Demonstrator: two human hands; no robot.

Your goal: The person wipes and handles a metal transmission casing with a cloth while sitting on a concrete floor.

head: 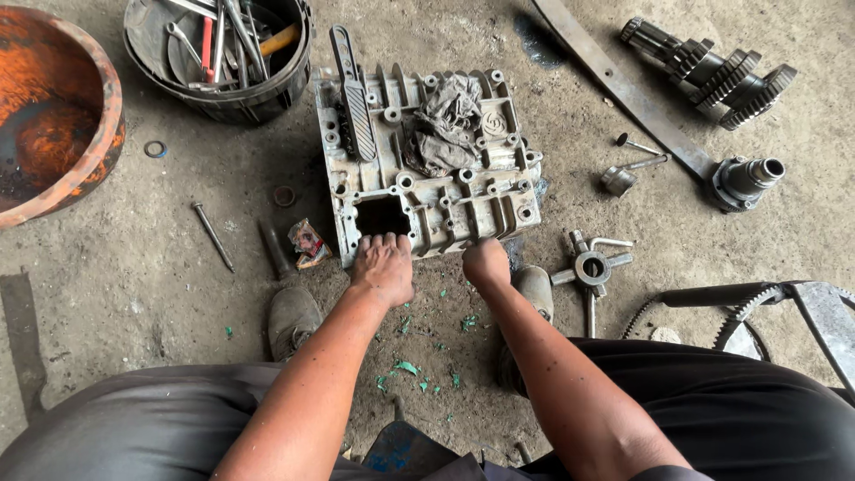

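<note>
A grey metal gearbox casing (pixel 427 191) lies flat on the dirty concrete floor in front of me. My left hand (pixel 385 267) rests on its near edge, fingers curled over the rim just below a square opening (pixel 383 216). My right hand (pixel 485 263) is closed against the same near edge further right; whether it holds anything is hidden. A crumpled grey rag (pixel 445 125) lies in the casing's middle, and a long ribbed metal lever (pixel 354 98) lies across its left side.
A black tub of spanners (pixel 218 49) stands at the back left beside a rusty orange basin (pixel 53 116). A gear shaft (pixel 712 71), long flat bar (pixel 623 89), cross-shaped spider (pixel 592 267), bolts (pixel 212 236) and a toothed ring (pixel 730 321) lie around. My shoes (pixel 292 319) flank the green paint chips (pixel 408 367).
</note>
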